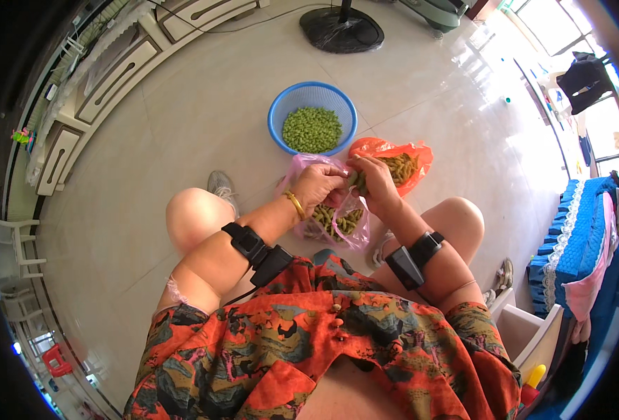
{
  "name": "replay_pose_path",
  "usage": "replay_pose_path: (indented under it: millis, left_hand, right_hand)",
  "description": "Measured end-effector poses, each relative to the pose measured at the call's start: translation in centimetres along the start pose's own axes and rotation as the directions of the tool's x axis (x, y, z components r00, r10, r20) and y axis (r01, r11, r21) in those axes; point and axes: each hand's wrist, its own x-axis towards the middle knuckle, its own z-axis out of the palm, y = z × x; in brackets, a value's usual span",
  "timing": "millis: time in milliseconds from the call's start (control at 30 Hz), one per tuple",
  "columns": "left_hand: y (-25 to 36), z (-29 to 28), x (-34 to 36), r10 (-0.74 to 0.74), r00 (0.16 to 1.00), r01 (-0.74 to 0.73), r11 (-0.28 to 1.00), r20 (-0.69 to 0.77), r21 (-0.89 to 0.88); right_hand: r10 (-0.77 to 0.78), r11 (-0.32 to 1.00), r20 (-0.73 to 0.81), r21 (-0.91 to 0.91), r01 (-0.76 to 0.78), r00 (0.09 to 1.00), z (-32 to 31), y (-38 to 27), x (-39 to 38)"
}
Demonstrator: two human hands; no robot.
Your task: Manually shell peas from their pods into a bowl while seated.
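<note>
My left hand [320,185] and my right hand [374,178] meet over a pink plastic bag [357,239]. Several green bean pods [356,183] show in the closed fingers of my right hand. The left fingertips are pinched together at the edge of these pods, and the exact hold is partly hidden. Beneath the hands, the pink bag holds brownish-green pods [339,219]. To the right, an orange plastic bag [423,159] lies open with more pods [399,166] in it. Just beyond the hands stands a blue mesh basket [275,127] holding shelled green beans [312,129].
A black stand base [341,29] is on the tiled floor [204,112] at the far side. Pale drawers [117,73] run along the left. White chairs [17,241] stand at the left edge. On the right are a blue quilted cover [568,238] and an open drawer [526,329].
</note>
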Motion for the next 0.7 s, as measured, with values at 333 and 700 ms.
replay_pose_path:
  millis: [333, 700]
  left_hand:
    - [0.8, -0.8, -0.7, -0.027, 1.0, 0.027, 0.998, 0.002, -0.051]
    - [1.5, -0.9, -1.5, 0.061, 0.991, -0.056, 0.997, 0.12, -0.046]
  right_hand:
    - [-0.023, 0.995, 0.125, -0.092, 0.035, 0.992, -0.4, 0.0, -0.7]
    - [-0.054, 0.998, 0.251, -0.022, 0.061, 0.967, -0.7, -0.9, -1.2]
